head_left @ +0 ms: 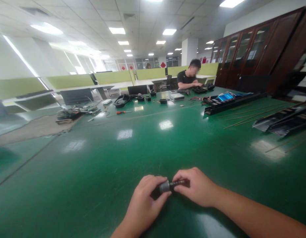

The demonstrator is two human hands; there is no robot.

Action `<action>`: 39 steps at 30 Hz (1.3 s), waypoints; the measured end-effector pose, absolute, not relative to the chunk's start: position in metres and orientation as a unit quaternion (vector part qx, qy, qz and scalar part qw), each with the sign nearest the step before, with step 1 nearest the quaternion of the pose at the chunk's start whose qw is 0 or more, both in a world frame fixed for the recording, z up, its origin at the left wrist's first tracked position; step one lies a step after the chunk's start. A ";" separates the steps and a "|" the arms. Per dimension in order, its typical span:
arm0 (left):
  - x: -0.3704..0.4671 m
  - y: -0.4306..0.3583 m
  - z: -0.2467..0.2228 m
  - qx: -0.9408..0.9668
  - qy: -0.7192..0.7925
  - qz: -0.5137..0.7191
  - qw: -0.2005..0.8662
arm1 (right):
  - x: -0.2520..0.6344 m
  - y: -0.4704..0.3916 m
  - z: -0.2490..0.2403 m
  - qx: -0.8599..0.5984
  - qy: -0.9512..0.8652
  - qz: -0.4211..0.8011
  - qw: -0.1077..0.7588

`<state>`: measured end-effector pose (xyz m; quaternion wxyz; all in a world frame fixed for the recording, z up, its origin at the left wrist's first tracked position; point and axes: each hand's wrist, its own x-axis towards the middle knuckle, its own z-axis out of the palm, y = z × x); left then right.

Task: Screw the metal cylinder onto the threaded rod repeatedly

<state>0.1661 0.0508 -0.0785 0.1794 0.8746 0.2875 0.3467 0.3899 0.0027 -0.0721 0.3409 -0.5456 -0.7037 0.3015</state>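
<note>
Close to me at the table's near side, my left hand [148, 195] is closed around a short grey metal cylinder [164, 186], thumb below and fingers above. A thin dark ribbed shaft [177, 182] sticks out from the cylinder's right end. My right hand [196, 186] pinches this shaft between thumb and fingers. Cylinder and shaft lie in one line, roughly level, just over the green tabletop [133, 155]. The left end of the cylinder is hidden in my left palm, and the shaft's far end is partly covered by my right fingers.
An orange-handled screwdriver [120, 112] and a black headset-like strap [122, 100] lie farther back. Electronic parts [68, 114] are piled at left. Long black metal channels [232, 103] and thin rods [252, 115] lie at right. Across the table sits a person [188, 79] handling dark equipment.
</note>
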 end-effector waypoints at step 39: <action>0.167 0.051 -0.077 0.868 0.298 0.353 0.184 | 0.391 -0.001 -0.069 -0.550 -0.697 0.307 0.342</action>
